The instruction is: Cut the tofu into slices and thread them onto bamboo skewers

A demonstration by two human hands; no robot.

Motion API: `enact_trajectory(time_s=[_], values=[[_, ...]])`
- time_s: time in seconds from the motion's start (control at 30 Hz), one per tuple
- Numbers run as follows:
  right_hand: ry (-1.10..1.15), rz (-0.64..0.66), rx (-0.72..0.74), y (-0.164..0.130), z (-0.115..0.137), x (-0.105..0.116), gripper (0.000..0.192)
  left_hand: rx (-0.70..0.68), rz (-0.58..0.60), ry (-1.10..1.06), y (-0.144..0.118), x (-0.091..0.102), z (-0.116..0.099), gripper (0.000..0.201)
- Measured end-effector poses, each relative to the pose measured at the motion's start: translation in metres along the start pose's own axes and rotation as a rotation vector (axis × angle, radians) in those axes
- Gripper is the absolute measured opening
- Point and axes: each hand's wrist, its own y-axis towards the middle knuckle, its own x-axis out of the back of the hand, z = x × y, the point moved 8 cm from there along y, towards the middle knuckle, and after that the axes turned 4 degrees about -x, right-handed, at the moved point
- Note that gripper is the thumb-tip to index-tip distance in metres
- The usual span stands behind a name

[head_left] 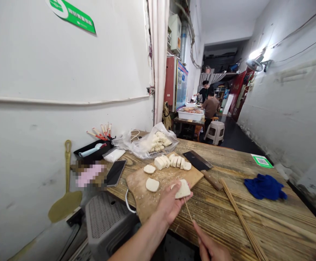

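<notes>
Left hand (171,203) closed around a white slice (183,189), held at near edge of wooden cutting board (141,188). Right hand (209,246) pinched narrowly on lower end of thin bamboo skewer (188,210), with skewer tip touching underside of held slice. Both hands just above near edge of plank table (255,170).

On cutting board: two loose round slices (152,185) near its middle, and a row of cut slices (172,162) standing on edge along far side. Just beyond board, a clear plastic bag (136,145) over a tray of further white pieces (159,141). Cleaver (198,161) laid flat to right of board, dark blade partly on board corner, wooden handle toward near side. Bundle of long skewers (241,221) lying diagonally on table, to right of cleaver. Blue cloth (265,186) crumpled farther right, well apart from board; green-edged card (261,160) beyond it.

To left of board: dark phone (116,173) face up, black tray (92,152) with red-tipped sticks against white wall (65,72), grey plastic crate (106,221) below table edge, and brass-coloured spatula (65,195) hung on wall.

In background: corridor with a second table, white tub (190,115), grey stool (214,132), and two people (209,101) seated or standing there, well apart from near table.
</notes>
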Motion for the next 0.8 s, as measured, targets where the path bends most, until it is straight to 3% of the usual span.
enact_trajectory(time_s=[0.17, 0.33, 0.43, 0.5, 0.63, 0.7, 0.8], values=[[-0.108, 0.024, 0.112, 0.027, 0.029, 0.007, 0.038, 0.06, 0.093, 0.038, -0.007, -0.002, 0.027, 0.019], [-0.088, -0.076, 0.01, 0.042, 0.027, 0.014, 0.034, 0.101, 0.094, 0.037, -0.005, -0.002, 0.033, 0.026], [-0.093, -0.1, -0.03, 0.034, 0.01, 0.013, 0.03, -0.031, 0.075, 0.163, 0.012, 0.005, -0.002, 0.033], [-0.096, -0.092, -0.044, 0.029, -0.002, 0.013, 0.028, -0.26, 0.046, 0.393, 0.031, 0.012, -0.047, 0.038], [-0.085, -0.094, -0.047, 0.025, -0.009, 0.016, 0.028, -0.689, -0.1, 1.31, 0.073, 0.013, -0.126, 0.061], [-0.078, -0.116, -0.039, 0.027, -0.005, 0.018, 0.029, -0.697, -0.165, 1.665, 0.097, 0.017, -0.139, 0.074], [-0.065, -0.123, -0.031, 0.029, 0.0, 0.018, 0.03, -0.633, -0.185, 1.783, 0.123, 0.026, -0.14, 0.081]])
